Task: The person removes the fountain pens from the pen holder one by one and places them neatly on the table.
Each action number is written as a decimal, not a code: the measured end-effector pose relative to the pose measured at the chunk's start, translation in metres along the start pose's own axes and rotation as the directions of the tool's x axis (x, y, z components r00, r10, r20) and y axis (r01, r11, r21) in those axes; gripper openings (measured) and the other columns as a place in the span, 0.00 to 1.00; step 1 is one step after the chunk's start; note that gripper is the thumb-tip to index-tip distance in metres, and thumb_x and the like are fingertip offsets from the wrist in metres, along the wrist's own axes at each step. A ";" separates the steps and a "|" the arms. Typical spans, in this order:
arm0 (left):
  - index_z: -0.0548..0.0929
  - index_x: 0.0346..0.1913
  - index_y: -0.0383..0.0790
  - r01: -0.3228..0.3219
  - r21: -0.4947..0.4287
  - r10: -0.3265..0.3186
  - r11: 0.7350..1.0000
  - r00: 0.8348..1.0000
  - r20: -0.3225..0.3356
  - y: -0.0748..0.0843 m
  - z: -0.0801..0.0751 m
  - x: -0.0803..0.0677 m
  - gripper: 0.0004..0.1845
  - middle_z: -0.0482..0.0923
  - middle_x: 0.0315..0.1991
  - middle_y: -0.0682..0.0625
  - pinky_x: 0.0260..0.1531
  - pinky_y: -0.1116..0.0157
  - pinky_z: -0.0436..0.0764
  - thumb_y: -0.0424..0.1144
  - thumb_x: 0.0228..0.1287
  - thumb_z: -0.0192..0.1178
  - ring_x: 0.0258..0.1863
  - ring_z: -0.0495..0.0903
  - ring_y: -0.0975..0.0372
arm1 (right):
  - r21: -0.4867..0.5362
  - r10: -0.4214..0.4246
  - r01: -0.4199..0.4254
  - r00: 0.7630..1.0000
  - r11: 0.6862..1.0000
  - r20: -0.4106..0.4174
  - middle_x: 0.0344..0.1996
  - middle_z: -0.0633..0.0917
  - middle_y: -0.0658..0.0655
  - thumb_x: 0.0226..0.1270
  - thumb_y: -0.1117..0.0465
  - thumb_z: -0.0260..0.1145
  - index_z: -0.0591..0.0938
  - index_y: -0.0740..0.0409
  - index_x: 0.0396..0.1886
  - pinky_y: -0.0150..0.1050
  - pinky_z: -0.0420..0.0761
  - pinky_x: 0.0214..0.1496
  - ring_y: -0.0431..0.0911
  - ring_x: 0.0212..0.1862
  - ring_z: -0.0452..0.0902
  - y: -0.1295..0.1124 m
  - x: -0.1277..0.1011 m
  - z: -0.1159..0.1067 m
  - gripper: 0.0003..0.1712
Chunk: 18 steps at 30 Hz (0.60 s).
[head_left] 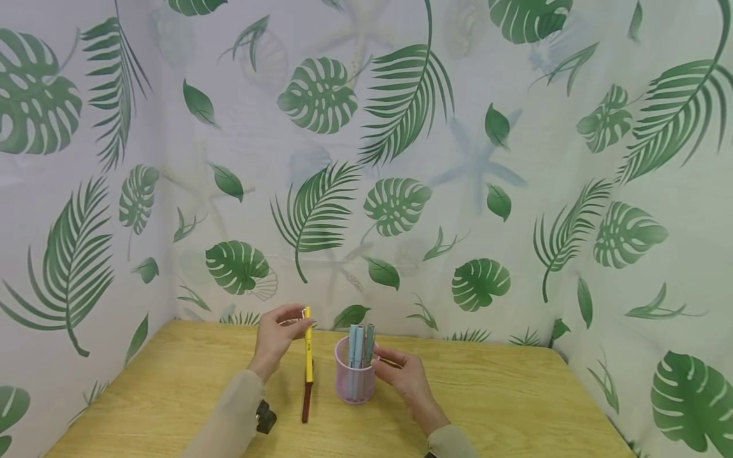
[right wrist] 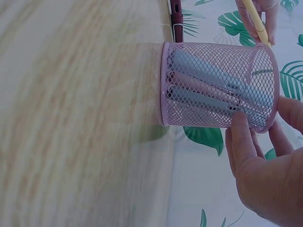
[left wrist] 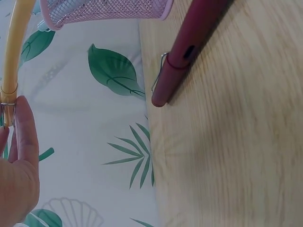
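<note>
Left hand point(head_left: 279, 332) pinches yellow pen point(head_left: 308, 348) upright, lower centre; right hand point(head_left: 405, 375) steadies pink mesh cup point(head_left: 355, 380) (fingers curled round it).

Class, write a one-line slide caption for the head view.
Left hand lifts yellow pen; right hand steadies pink mesh cup.

A wooden table point(head_left: 504, 401) bears a pink mesh cup point(head_left: 355, 381) and a dark red pen point(head_left: 307, 402).

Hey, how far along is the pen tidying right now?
Looks partly done: several blue-grey pens already stand in the pink mesh cup, which the right hand steadies at the rim. In hand: the left hand pinches the yellow pen by its top, beside the cup, not yet in. Left: the dark red pen lying on the table.
</note>
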<state>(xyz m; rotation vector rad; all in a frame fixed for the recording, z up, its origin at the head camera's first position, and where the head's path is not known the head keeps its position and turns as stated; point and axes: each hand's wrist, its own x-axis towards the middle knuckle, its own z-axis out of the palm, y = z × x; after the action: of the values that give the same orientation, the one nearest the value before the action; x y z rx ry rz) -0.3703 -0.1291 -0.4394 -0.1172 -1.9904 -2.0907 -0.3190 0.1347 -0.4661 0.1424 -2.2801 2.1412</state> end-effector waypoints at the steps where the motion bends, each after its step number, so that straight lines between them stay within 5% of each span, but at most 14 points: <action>1: 0.83 0.51 0.32 0.003 0.007 -0.003 1.000 1.000 -0.002 -0.001 -0.001 0.000 0.18 0.82 0.45 0.39 0.36 0.63 0.87 0.28 0.56 0.70 0.33 0.84 0.63 | -0.001 0.000 0.000 1.000 1.000 0.000 0.59 0.79 0.68 0.64 0.64 0.69 0.79 0.70 0.57 0.43 0.83 0.56 0.55 0.59 0.79 0.000 0.000 0.000 0.23; 18: 0.82 0.53 0.34 0.083 0.049 -0.081 0.995 0.996 -0.027 -0.012 -0.011 -0.006 0.19 0.82 0.48 0.37 0.40 0.59 0.87 0.31 0.57 0.70 0.38 0.86 0.58 | -0.017 0.007 -0.007 1.000 1.000 0.006 0.61 0.78 0.69 0.65 0.64 0.68 0.78 0.70 0.58 0.45 0.82 0.57 0.61 0.62 0.76 -0.001 0.000 0.000 0.24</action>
<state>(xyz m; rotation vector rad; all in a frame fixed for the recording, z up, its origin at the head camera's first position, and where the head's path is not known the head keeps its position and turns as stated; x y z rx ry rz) -0.3661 -0.1385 -0.4526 -0.0001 -2.0640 -2.0790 -0.3188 0.1351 -0.4646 0.1405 -2.3052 2.1268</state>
